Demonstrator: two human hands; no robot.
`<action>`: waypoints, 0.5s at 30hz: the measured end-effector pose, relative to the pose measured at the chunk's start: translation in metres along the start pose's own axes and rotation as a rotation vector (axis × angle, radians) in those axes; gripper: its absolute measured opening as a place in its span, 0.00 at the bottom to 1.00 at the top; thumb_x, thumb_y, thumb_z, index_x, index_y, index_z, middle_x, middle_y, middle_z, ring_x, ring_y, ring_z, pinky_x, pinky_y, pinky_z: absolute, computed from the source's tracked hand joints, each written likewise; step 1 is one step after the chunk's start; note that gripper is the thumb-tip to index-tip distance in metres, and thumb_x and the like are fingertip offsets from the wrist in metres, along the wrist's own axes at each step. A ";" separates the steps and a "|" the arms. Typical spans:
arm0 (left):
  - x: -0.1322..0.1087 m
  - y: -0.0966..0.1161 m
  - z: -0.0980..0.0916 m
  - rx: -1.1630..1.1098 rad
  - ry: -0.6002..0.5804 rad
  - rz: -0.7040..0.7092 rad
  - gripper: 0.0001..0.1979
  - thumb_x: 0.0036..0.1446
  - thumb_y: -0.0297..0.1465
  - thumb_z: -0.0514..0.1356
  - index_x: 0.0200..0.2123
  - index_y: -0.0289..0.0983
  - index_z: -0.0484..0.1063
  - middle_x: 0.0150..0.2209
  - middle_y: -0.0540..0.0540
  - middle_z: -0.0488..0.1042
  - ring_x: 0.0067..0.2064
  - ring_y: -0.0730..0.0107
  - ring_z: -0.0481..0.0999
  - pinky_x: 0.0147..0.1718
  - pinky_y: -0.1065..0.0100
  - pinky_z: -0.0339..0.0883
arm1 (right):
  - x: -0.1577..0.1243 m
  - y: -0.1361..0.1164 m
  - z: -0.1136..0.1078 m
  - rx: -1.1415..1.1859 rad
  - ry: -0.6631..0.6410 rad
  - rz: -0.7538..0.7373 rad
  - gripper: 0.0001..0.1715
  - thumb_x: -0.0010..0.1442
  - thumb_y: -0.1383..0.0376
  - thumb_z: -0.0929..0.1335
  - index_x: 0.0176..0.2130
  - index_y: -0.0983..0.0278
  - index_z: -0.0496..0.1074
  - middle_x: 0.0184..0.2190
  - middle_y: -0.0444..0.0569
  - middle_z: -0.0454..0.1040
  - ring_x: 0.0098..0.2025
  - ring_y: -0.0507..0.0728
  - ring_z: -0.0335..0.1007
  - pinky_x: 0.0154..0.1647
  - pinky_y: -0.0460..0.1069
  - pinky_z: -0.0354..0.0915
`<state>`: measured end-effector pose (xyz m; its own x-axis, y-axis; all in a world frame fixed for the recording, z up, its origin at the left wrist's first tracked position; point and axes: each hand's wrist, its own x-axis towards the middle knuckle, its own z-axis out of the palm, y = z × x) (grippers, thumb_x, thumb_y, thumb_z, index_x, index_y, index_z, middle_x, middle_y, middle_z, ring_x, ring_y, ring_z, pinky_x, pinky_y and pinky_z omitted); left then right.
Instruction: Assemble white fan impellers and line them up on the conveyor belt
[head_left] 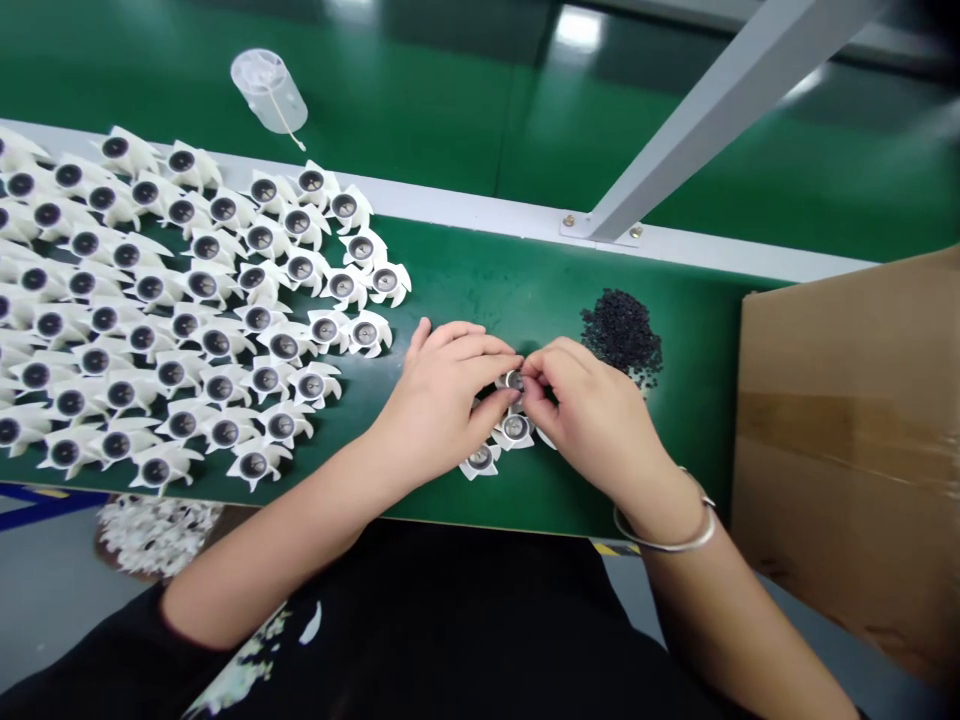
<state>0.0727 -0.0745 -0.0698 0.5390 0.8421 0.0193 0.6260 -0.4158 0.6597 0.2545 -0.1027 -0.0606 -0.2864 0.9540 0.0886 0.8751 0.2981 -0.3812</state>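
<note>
The left hand [442, 395] and right hand [592, 410] pinch a small round metal piece [513, 380] between their fingertips, just above white plastic fans [515, 428] on the green worktop [480, 275]; a slipped grip could drop it among them or the black granules [622, 335].

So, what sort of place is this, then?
Probably a small factory assembly line: rows of identical white plastic fan blades cover a green workbench, a heap of tiny black parts sits nearby, and a cardboard box stands alongside.

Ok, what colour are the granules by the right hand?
Black granules, best seen in the head view.
</note>
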 end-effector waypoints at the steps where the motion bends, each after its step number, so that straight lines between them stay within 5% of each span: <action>1: 0.000 -0.001 0.000 -0.005 -0.003 0.001 0.11 0.63 0.34 0.59 0.48 0.45 0.75 0.51 0.49 0.77 0.60 0.56 0.65 0.64 0.39 0.41 | 0.001 0.000 0.002 -0.037 0.000 -0.013 0.04 0.63 0.69 0.65 0.34 0.63 0.68 0.33 0.47 0.72 0.31 0.52 0.67 0.28 0.47 0.59; 15: 0.001 -0.003 0.002 -0.024 0.030 -0.005 0.11 0.62 0.33 0.61 0.48 0.46 0.76 0.50 0.49 0.78 0.59 0.57 0.67 0.64 0.39 0.42 | -0.004 0.002 -0.009 -0.210 0.013 -0.299 0.14 0.68 0.68 0.61 0.37 0.64 0.74 0.29 0.47 0.71 0.28 0.52 0.62 0.29 0.50 0.56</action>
<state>0.0725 -0.0733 -0.0729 0.5182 0.8544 0.0382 0.6148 -0.4032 0.6778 0.2613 -0.1050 -0.0532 -0.5378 0.8237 0.1795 0.8150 0.5625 -0.1394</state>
